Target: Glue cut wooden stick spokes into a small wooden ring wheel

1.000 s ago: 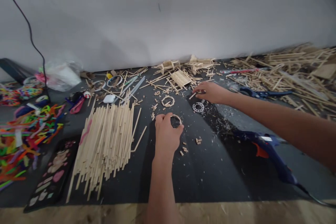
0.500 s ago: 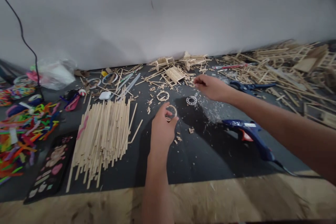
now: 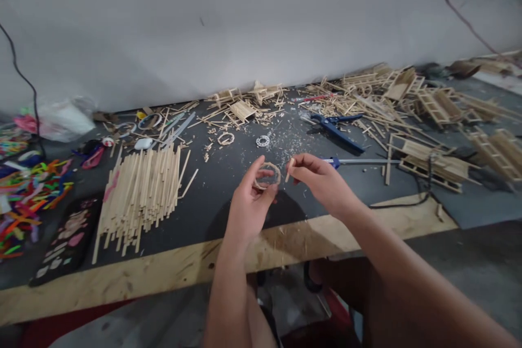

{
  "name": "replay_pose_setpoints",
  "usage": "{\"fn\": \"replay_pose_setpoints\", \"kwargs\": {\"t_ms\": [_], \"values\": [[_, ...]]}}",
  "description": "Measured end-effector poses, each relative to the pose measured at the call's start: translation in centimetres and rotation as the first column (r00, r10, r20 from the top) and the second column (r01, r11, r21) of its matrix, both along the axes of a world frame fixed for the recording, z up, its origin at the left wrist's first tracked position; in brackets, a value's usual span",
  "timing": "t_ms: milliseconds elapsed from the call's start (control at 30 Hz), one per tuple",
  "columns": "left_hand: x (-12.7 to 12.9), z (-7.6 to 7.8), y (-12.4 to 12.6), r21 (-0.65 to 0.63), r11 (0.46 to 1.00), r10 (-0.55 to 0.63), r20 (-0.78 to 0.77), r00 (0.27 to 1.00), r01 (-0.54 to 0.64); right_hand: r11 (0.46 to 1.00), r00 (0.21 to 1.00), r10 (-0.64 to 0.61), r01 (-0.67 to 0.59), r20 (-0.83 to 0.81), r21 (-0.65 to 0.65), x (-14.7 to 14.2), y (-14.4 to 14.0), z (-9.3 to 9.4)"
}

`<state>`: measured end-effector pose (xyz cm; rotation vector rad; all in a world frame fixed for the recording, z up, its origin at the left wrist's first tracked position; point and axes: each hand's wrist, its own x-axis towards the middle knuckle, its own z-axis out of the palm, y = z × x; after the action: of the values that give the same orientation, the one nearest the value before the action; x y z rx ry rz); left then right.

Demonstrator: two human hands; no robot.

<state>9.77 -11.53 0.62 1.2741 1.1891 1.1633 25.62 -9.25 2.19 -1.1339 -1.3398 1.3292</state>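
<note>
Head view: your left hand (image 3: 249,204) is holding the wood ring (image 3: 279,175) between thumb and fingers, over the table (image 3: 216,182). Your right hand (image 3: 320,178) is pinching a short stick (image 3: 289,170) just right of it, a gap showing between. Another ring (image 3: 225,144) and the white disc (image 3: 258,142) are lying beyond; cutters (image 3: 337,133) are sitting farther right, the stick pile (image 3: 141,196) left.

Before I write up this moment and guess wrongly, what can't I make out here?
All in the head view:
- Wooden ring: partly covered by the left hand.
- Short stick: upper end covered by the right hand.
- Blue tool with pale rod: partly behind that hand.
- Colourful strips: cut off by the left edge.
</note>
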Motion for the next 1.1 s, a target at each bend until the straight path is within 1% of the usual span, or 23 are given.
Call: {"fn": "replay_pose_setpoints", "kwargs": {"t_ms": [167, 267, 333, 433, 500, 667, 800, 900, 1000, 1100], "values": [[1.8, 0.5, -0.4, -0.011, 0.998, -0.064, 0.102, 0.993, 0.066, 0.998, 0.99, -0.031, 0.022, -0.138, -0.062, -0.2, -1.1, -0.3], [2.5, 0.6, -0.4, -0.02, 0.997, -0.066, 0.134, 0.989, 0.07, 0.995, 0.969, -0.079, 0.062, -0.235, -0.083, -0.2, -1.0, -0.5], [2.9, 0.6, -0.4, -0.024, 0.998, -0.059, 0.141, 0.988, 0.063, 0.986, 0.947, -0.162, 0.143, -0.277, -0.086, 0.0, -0.8, -0.6], [3.4, 0.5, -0.4, -0.027, 0.998, -0.044, 0.149, 0.988, 0.048, 0.956, 0.904, -0.292, 0.28, -0.313, -0.085, 0.6, -0.6, -0.5], [3.7, 0.5, -0.4, -0.036, 0.998, -0.045, 0.177, 0.983, 0.052, 0.947, 0.892, -0.319, 0.314, -0.319, -0.067, 1.1, -0.6, -0.4], [4.4, 0.6, -0.3, -0.097, 0.99, -0.07, 0.286, 0.956, 0.101, 0.957, 0.934, -0.283, 0.29, -0.218, -0.002, 2.0, -1.0, 0.1], [4.6, 0.6, -0.1, -0.156, 0.981, -0.058, 0.336, 0.94, 0.116, 0.979, 0.965, -0.199, 0.203, -0.169, 0.003, 2.3, -1.2, 0.0], [4.5, 0.6, 0.0, -0.177, 0.975, -0.06, 0.367, 0.928, 0.133, 0.989, 0.987, -0.14, 0.144, -0.084, 0.04, 2.6, -1.2, -0.5], [4.1, 0.6, 0.2, -0.186, 0.968, -0.087, 0.37, 0.925, 0.165, 0.994, 0.994, -0.105, 0.105, -0.032, 0.015, 2.7, -1.0, -1.1], [3.8, 0.4, 0.4, -0.194, 0.965, -0.095, 0.358, 0.929, 0.174, 0.997, 0.996, -0.073, 0.073, -0.05, -0.02, 2.7, -0.8, -1.5]]}}
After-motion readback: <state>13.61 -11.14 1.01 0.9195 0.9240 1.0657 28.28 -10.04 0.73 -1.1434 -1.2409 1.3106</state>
